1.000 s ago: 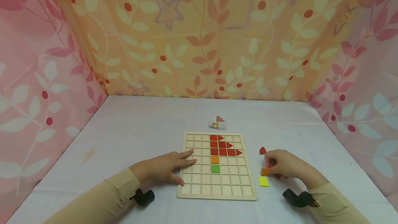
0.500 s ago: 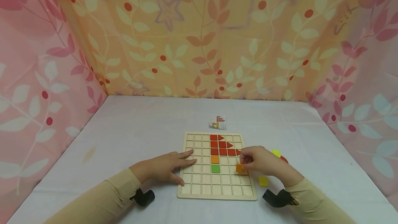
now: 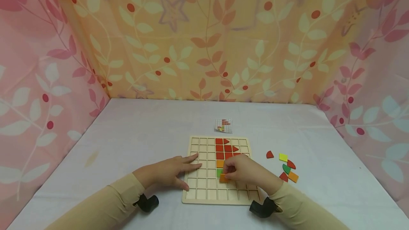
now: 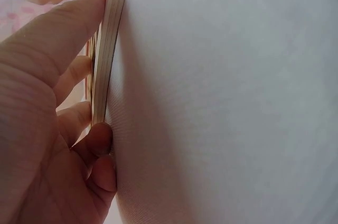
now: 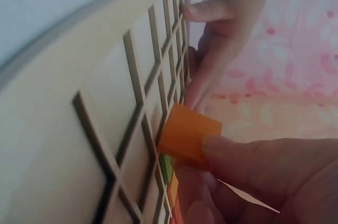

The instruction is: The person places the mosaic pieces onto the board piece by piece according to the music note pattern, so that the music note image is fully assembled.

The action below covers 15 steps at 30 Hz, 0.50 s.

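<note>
My right hand [image 3: 244,169] pinches an orange square tile [image 5: 190,131] between thumb and fingers. It is held tilted at the wooden grid board [image 3: 201,196], just in front of the green square tile [image 3: 219,173]. An inlaid orange tile [image 3: 220,163] lies behind the green one, and rows of red tiles [image 3: 219,148] lie farther back; the hand hides part of the third row. My left hand [image 3: 169,169] rests on the board's left side, fingers spread. In the left wrist view, its thumb [image 4: 63,34] lies on the board's edge and two fingers curl against the side.
Right of the board lie loose tiles: a yellow square [image 3: 283,157], an orange square [image 3: 293,176], a green leaf-shaped piece [image 3: 286,168] and several red rounded pieces [image 3: 270,154]. Behind the board is a small pattern card [image 3: 223,125]. Patterned cloth [image 3: 204,45] encloses the white table.
The right hand has carried the orange tile from the loose pile leftward over the board to the green tile. Its forearm now covers the near yellow square's spot. The left hand stays put.
</note>
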Motion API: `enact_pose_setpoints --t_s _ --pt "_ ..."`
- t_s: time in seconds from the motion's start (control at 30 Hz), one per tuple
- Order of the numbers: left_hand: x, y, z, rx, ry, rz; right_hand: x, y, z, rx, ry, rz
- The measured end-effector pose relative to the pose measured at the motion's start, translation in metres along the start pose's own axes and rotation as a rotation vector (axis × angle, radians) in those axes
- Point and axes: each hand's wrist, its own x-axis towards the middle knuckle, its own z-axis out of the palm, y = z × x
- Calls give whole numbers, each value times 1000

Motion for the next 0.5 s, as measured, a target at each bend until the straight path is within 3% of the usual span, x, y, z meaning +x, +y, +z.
enact_pose_setpoints --t_s 0.5 --pt "1 -2 1 2 1 12 5 -6 12 -1 -18 84"
